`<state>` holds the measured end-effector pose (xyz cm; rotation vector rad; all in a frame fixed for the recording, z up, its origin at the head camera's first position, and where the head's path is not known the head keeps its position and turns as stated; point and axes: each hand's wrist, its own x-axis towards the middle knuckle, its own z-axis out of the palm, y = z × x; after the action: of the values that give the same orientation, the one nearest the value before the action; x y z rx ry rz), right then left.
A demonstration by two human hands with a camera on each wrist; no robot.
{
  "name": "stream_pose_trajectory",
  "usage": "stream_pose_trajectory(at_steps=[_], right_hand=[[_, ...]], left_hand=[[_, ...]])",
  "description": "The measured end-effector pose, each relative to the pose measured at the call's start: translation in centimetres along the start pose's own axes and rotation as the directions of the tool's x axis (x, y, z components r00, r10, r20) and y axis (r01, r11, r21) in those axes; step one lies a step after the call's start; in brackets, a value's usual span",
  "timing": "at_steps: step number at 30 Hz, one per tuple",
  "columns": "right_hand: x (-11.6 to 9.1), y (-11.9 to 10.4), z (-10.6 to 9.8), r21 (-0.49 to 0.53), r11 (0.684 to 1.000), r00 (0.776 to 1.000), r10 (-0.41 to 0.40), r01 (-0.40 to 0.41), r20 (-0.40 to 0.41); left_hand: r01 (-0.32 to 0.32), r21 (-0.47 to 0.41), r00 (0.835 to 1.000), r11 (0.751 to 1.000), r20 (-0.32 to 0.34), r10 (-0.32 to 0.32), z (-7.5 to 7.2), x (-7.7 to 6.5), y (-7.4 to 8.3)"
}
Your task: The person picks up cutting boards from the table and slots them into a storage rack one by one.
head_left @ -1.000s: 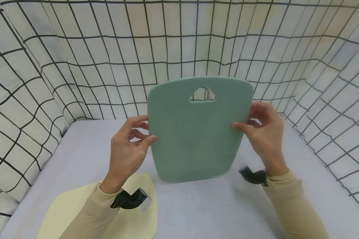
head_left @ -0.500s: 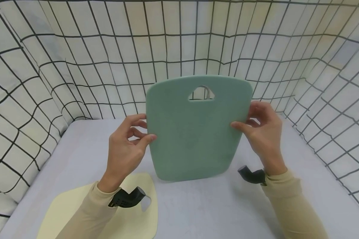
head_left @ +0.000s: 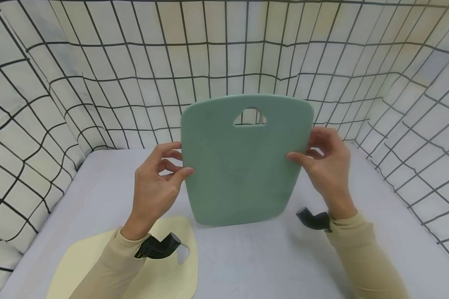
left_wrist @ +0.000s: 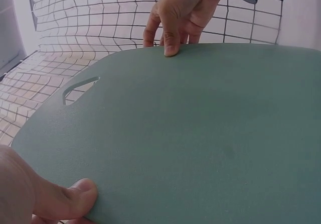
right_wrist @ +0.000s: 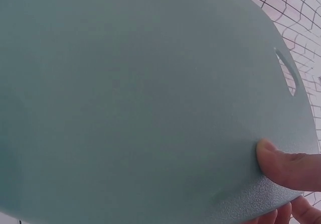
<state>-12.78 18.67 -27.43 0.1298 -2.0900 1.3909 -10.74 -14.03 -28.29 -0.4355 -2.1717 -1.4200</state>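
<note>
Between my two hands a green cutting board is held nearly upright, its half-round handle hole at the top. My left hand pinches the board's left edge, thumb on the near face and fingers behind. At the opposite edge my right hand pinches it the same way. In the left wrist view the board fills most of the picture, with the right hand at its far edge. The right wrist view shows the right thumb pressed on the board's face and fingertips below the edge.
A pale yellow cutting board lies flat on the white table at the front left, partly under my left forearm. Black grid netting over white walls encloses the table at the back and both sides.
The green cutting board and both hands have drifted very slightly to the left. Both hands keep the same hold on it, and the yellow board lies as before.
</note>
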Motion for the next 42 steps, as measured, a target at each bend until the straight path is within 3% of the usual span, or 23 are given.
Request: stream_pose_trajectory(at_steps=[13,42], right_hand=[[0.0,0.1,0.4,0.022,0.999,0.999,-0.038,0.038,-0.001],[0.2,-0.2,1.8,0.138,0.987,0.997,-0.080,0.079,0.000]], left_hand=[[-0.017,0.004,1.000,1.000,-0.017,0.017,-0.3,0.2,0.1],[0.032,0.030,0.998,0.999,-0.055,-0.030,-1.2,0.6,-0.3]])
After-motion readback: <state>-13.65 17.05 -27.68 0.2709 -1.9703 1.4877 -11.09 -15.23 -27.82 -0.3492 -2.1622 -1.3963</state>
